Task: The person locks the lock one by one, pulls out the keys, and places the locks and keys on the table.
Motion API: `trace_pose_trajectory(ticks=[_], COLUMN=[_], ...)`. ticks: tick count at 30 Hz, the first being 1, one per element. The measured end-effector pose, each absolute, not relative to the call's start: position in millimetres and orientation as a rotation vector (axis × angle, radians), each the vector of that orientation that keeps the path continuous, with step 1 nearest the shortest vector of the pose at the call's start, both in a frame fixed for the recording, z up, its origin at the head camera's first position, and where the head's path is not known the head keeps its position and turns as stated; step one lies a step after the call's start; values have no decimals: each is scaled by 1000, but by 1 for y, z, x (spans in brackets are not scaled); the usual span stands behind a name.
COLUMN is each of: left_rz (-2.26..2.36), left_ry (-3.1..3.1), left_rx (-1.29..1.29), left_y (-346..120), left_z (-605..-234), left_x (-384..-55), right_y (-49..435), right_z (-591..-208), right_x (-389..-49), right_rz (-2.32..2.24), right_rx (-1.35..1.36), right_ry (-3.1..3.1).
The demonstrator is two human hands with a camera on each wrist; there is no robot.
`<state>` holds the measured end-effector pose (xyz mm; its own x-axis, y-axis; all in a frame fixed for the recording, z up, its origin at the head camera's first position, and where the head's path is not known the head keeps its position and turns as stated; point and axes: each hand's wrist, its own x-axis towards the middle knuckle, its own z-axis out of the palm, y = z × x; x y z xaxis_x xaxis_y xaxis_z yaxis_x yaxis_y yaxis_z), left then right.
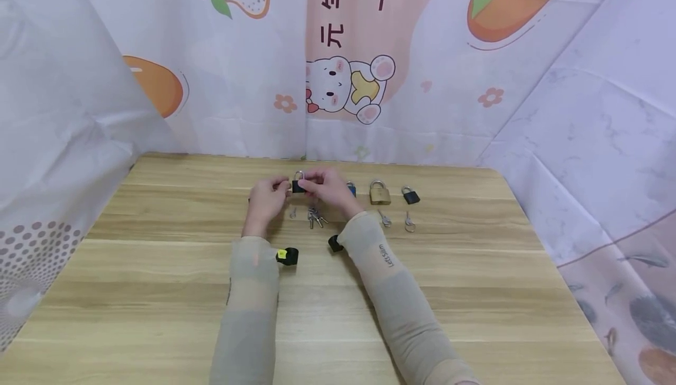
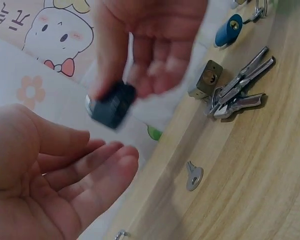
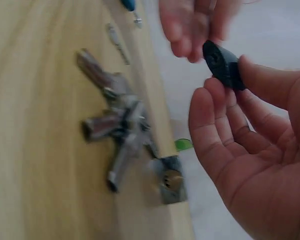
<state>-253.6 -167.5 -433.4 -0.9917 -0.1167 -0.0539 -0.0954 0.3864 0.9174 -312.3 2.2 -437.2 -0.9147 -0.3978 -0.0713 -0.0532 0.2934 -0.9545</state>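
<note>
My right hand [image 1: 328, 188] pinches a small black padlock [image 1: 298, 186] between thumb and fingers, holding it up near the back of the table. Its shackle points upward in the head view, and the keyhole end shows in the right wrist view. Close beside it on the left, my left hand [image 2: 65, 175] has its fingers loosely bent and apart from the thumb, with nothing between them. Below the hands lie a single small key [image 2: 194, 176] and a bunch of several keys [image 1: 315, 218]. A brass padlock [image 2: 208, 80] stands just behind the bunch.
Right of my hands stand a blue padlock [image 1: 351, 188], a larger brass padlock [image 1: 379, 193] and another black padlock [image 1: 411, 195]. Keys [image 1: 385, 219] and a key on a ring [image 1: 409, 222] lie before them. A printed curtain [image 1: 237, 91] hangs behind the table.
</note>
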Motion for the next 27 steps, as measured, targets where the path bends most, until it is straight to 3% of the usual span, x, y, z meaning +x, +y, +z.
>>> trace_pose_trajectory(ticks=[27], left_rz=[-1780], left_ry=[-2738], left_rx=[345], left_y=[-166], left_z=[-443], left_x=[-255], right_y=[-18], right_z=[-442], right_x=[-309], right_rz=[-1484], right_rx=[-201], right_ry=[2317])
